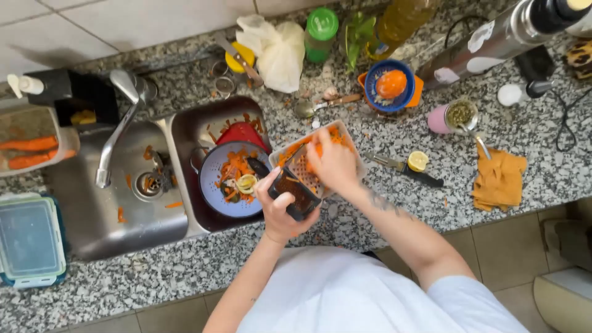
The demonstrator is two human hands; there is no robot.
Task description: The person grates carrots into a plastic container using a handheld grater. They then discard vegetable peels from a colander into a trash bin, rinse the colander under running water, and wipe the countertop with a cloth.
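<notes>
- The left hand [279, 206] is wrapped tight around the dark handle end of a flat grater [300, 179], holding it tilted over a pale rectangular tray [351, 148] on the speckled counter [185, 265]
- The right hand [332, 163] is curled closed over a piece of carrot [319, 150], pressing it to the grater's face; orange shreds lie in the tray beneath
- Just left of the hands, a blue plate [213, 185] with peelings and a lemon slice sits in the small sink basin [188, 126], a red board [242, 132] behind it
- To the right, a knife [404, 166] and a half lemon [417, 161] lie just beside each other, an orange cloth [499, 179] further along
- Beyond the tray stands a blue juicer [390, 85] holding an orange half, with a spoon [317, 106] near it
- At the back: a white bag [277, 52], a green-lidded bottle [320, 34], an oil bottle [401, 21]
- Far left, whole carrots [28, 151] rest in a clear tub by the tap [117, 132]
</notes>
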